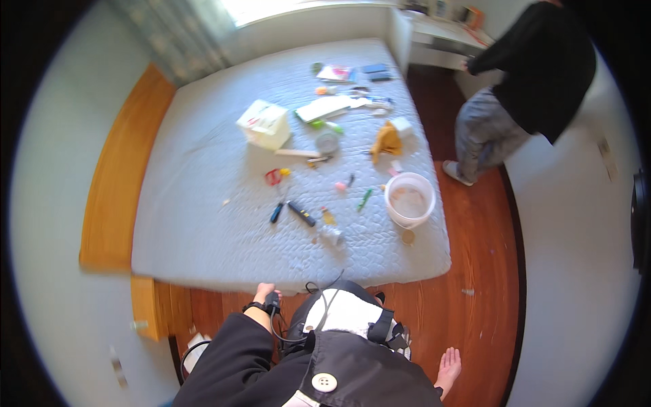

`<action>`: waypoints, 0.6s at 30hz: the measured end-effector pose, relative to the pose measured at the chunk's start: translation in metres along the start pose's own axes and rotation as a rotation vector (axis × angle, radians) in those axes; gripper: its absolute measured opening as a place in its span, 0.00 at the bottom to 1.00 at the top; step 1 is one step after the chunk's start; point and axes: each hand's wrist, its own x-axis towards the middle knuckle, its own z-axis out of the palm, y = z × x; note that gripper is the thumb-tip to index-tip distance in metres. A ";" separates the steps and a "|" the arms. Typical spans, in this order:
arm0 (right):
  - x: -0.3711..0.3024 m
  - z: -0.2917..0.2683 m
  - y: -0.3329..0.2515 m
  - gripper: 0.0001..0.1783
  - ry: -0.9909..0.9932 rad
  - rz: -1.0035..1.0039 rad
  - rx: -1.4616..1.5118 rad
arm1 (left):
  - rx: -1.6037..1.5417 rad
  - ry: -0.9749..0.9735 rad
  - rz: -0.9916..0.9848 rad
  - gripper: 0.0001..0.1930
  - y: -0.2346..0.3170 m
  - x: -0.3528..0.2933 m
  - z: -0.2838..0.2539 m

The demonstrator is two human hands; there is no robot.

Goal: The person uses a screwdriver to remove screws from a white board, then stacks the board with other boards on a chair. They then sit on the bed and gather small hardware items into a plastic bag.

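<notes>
My left hand [265,292] is by the near edge of the mattress [196,224], with a black device and cable at its wrist. Its fingers are foreshortened and blurred, so their closure is unclear. Low over the wooden floor at the right, my right hand [449,368] is open, fingers stretched out and holding nothing. The mattress bears a dark stick-shaped tool [301,214], a blue-handled tool [277,213], a crumpled clear wrapper [331,235] and a green stick [365,200]. A white bucket [428,197] stands near its right edge.
A pale box [263,123], a mustard cloth [386,141] and a clear round container [327,143] lie farther back among several small items. Another person [536,74] stands right of the bed by a white desk [441,30]. A wooden headboard [125,176] rises at left.
</notes>
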 end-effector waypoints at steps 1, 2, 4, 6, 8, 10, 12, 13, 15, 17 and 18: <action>0.012 0.015 -0.018 0.24 -0.031 -0.041 -0.102 | -0.037 -0.018 -0.032 0.10 -0.011 -0.015 0.006; 0.024 0.034 -0.036 0.24 -0.078 -0.041 -0.183 | -0.022 -0.068 0.001 0.12 -0.022 -0.032 0.008; 0.044 0.076 -0.060 0.24 -0.189 -0.055 -0.355 | -0.087 -0.017 0.142 0.12 -0.050 -0.060 0.010; 0.058 0.124 -0.071 0.24 -0.293 -0.041 -0.478 | -0.147 0.046 0.119 0.12 -0.081 -0.083 -0.006; 0.065 0.172 -0.070 0.24 -0.391 -0.057 -0.598 | -0.238 0.114 0.061 0.11 -0.114 -0.096 -0.022; 0.061 0.215 -0.058 0.24 -0.554 -0.054 -0.666 | -0.354 0.174 -0.028 0.11 -0.153 -0.113 -0.042; 0.050 0.253 -0.046 0.24 -0.687 -0.058 -0.744 | -0.710 0.252 -0.160 0.11 -0.193 -0.132 -0.053; 0.043 0.269 -0.040 0.24 -0.740 -0.051 -0.760 | -0.754 0.281 -0.224 0.10 -0.208 -0.140 -0.059; 0.027 0.294 -0.028 0.24 -0.832 -0.063 -0.836 | -0.822 0.286 -0.306 0.09 -0.230 -0.149 -0.072; 0.014 0.311 -0.018 0.23 -0.845 -0.066 -0.882 | -0.798 0.336 -0.355 0.09 -0.231 -0.142 -0.086; 0.010 0.317 -0.013 0.23 -0.872 -0.069 -0.898 | -0.790 0.318 -0.323 0.08 -0.227 -0.135 -0.094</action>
